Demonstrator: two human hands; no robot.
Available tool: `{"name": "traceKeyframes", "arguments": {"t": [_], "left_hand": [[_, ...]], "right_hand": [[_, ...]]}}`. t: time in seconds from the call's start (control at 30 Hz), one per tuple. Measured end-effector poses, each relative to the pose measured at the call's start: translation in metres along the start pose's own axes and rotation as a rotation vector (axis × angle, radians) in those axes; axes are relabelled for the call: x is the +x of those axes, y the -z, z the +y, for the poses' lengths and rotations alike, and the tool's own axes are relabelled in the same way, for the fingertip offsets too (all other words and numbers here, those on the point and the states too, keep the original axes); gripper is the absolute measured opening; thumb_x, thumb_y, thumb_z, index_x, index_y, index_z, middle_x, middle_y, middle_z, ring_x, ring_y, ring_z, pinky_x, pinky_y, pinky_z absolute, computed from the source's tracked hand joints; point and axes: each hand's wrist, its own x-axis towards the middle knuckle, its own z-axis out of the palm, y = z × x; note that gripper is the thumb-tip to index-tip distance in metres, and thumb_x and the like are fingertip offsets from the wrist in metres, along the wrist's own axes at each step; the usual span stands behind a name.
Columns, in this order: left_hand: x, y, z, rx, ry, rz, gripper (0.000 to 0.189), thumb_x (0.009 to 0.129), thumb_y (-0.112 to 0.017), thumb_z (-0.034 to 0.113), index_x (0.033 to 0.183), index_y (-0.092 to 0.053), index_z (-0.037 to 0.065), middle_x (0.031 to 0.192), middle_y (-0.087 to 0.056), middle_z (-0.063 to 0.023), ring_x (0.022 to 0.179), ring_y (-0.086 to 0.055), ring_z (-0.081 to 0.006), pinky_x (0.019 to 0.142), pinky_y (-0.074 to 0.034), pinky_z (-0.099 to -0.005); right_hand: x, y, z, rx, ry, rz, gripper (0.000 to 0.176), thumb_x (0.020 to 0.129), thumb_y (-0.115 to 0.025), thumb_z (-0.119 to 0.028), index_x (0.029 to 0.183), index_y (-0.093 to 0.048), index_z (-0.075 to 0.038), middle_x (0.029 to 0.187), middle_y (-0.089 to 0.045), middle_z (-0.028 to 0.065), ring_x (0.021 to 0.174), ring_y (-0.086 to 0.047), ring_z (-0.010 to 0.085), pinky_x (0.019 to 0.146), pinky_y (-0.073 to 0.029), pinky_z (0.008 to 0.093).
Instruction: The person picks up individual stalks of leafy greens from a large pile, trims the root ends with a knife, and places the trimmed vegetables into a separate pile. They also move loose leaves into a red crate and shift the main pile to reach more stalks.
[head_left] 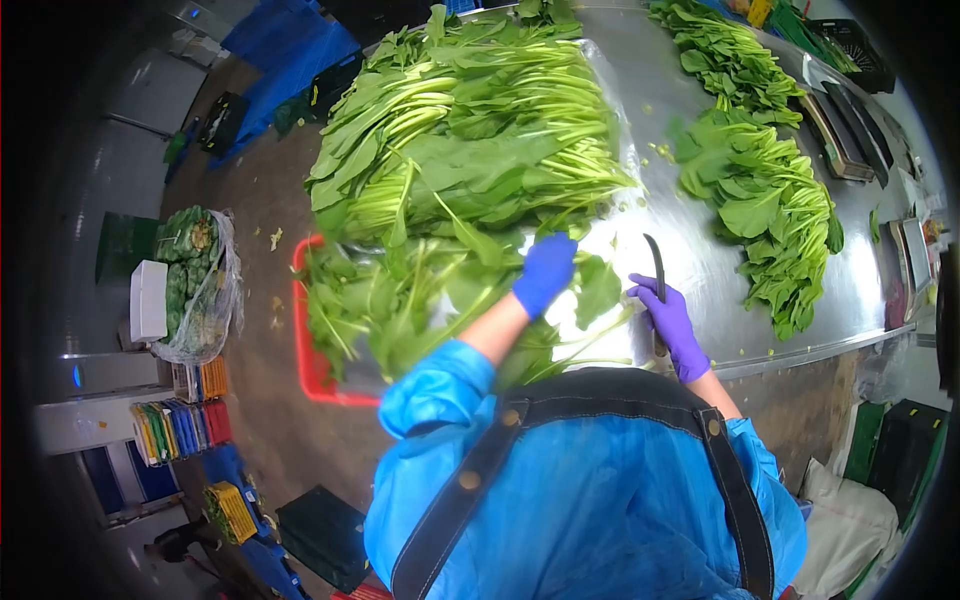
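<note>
My left hand (547, 272), in a blue glove, has its fingers curled at the near edge of the big pile of leafy greens (480, 130). Whatever it grips is hidden under the fingers. Just beside it lies a loose broad leaf (598, 292). In a purple glove, my right hand (674, 328) is closed around a small curved knife (656, 262), the blade pointing away from me. Below and left of my left hand, a red crate (308, 345) holds more loose leaves and stems. Several pale stems (600, 335) lie between my hands.
A second row of greens (760, 190) runs along the right of the metal table (670, 215). Trays (845, 130) stand at its far right edge. On the floor at left are wrapped bagged greens (190, 275) and a yellow crate (232, 512). A person (180, 540) is at lower left.
</note>
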Motion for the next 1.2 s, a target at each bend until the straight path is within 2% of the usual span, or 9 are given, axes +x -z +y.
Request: {"name": "traceKeyframes", "arguments": {"t": [0.2, 0.33, 0.4, 0.47, 0.5, 0.67, 0.83, 1.0, 1.2], "left_hand": [[0.03, -0.032, -0.027, 0.26, 0.114, 0.042, 0.015, 0.073, -0.062, 0.021, 0.081, -0.059, 0.009, 0.08, -0.058, -0.0129, 0.076, -0.059, -0.0306, 0.065, -0.047, -0.0413], [0.013, 0.029, -0.018, -0.169, 0.11, 0.053, 0.032, 0.075, -0.067, 0.028, 0.097, -0.064, 0.005, 0.095, -0.063, -0.0171, 0.087, -0.06, -0.0337, 0.074, -0.048, -0.0378], [0.009, 0.085, 0.001, -0.321, 0.173, -0.115, 0.037, 0.077, -0.067, 0.028, 0.106, -0.063, 0.004, 0.1, -0.064, -0.0163, 0.09, -0.062, -0.0288, 0.079, -0.048, -0.033], [0.001, 0.119, 0.014, -0.722, 0.204, -0.177, 0.037, 0.08, -0.067, 0.029, 0.104, -0.063, 0.002, 0.097, -0.066, -0.01, 0.087, -0.06, -0.0186, 0.079, -0.046, -0.0291], [0.002, 0.134, 0.017, -0.888, 0.218, -0.338, 0.039, 0.08, -0.067, 0.028, 0.106, -0.061, -0.001, 0.094, -0.064, -0.0056, 0.084, -0.057, -0.0131, 0.079, -0.045, -0.0271], [-0.009, 0.102, 0.024, -1.123, 0.4, -0.522, 0.048, 0.078, -0.069, 0.027, 0.113, -0.057, -0.004, 0.103, -0.062, -0.0092, 0.092, -0.055, -0.0144, 0.084, -0.042, -0.0265], [-0.017, 0.105, 0.043, -1.018, 0.356, -0.567, 0.054, 0.077, -0.068, 0.035, 0.113, -0.057, -0.004, 0.099, -0.063, -0.011, 0.089, -0.054, -0.0162, 0.081, -0.042, -0.0294], [-0.033, 0.103, 0.021, -1.109, 0.364, -0.522, 0.043, 0.077, -0.067, 0.032, 0.104, -0.062, -0.002, 0.088, -0.062, -0.0061, 0.08, -0.052, -0.0122, 0.072, -0.042, -0.0266], [-0.039, 0.076, 0.043, -1.27, 0.417, -0.567, 0.033, 0.076, -0.07, 0.017, 0.103, -0.063, 0.0, 0.089, -0.063, -0.0037, 0.077, -0.053, -0.0108, 0.072, -0.043, -0.0251]], "right_hand": [[-0.001, 0.001, 0.003, -0.005, -0.005, 0.004, 0.03, 0.086, -0.056, -0.017, 0.113, -0.062, -0.008, 0.083, -0.064, -0.0013, 0.052, -0.044, 0.0036, 0.047, -0.039, 0.0183], [-0.005, 0.002, -0.001, -0.075, 0.01, 0.06, 0.029, 0.086, -0.057, -0.018, 0.113, -0.063, -0.01, 0.084, -0.067, 0.0015, 0.05, -0.044, 0.0046, 0.048, -0.04, 0.0194], [-0.005, -0.001, 0.001, -0.141, 0.015, 0.089, 0.029, 0.086, -0.057, -0.019, 0.113, -0.063, -0.01, 0.084, -0.068, 0.0035, 0.049, -0.044, 0.0057, 0.049, -0.041, 0.0204], [0.005, -0.007, 0.011, -0.357, 0.381, 0.154, 0.028, 0.086, -0.058, -0.016, 0.113, -0.063, -0.013, 0.086, -0.068, 0.0085, 0.055, -0.055, 0.0106, 0.055, -0.047, 0.0245], [0.004, -0.012, 0.001, -0.355, 0.378, 0.151, 0.028, 0.086, -0.058, -0.016, 0.113, -0.063, -0.013, 0.086, -0.068, 0.0085, 0.055, -0.055, 0.0106, 0.055, -0.047, 0.0245], [0.012, -0.037, -0.027, -0.407, 0.713, 0.208, 0.038, 0.081, -0.055, -0.001, 0.117, -0.059, -0.014, 0.089, -0.066, 0.0133, 0.077, -0.066, 0.0239, 0.068, -0.052, 0.0309], [0.013, -0.029, -0.015, -0.562, 0.635, 0.129, 0.041, 0.08, -0.05, -0.003, 0.12, -0.057, -0.014, 0.089, -0.064, 0.0145, 0.075, -0.065, 0.0273, 0.069, -0.051, 0.0317], [0.023, 0.004, 0.067, -0.74, 0.473, 0.099, 0.04, 0.082, -0.048, -0.009, 0.121, -0.057, -0.013, 0.078, -0.063, 0.0144, 0.068, -0.062, 0.0288, 0.066, -0.049, 0.0357], [-0.017, -0.014, -0.036, 0.043, -0.027, -0.212, 0.037, 0.086, -0.056, -0.022, 0.12, -0.056, -0.007, 0.068, -0.058, -0.0011, 0.049, -0.048, 0.0043, 0.047, -0.039, 0.0182]]}}
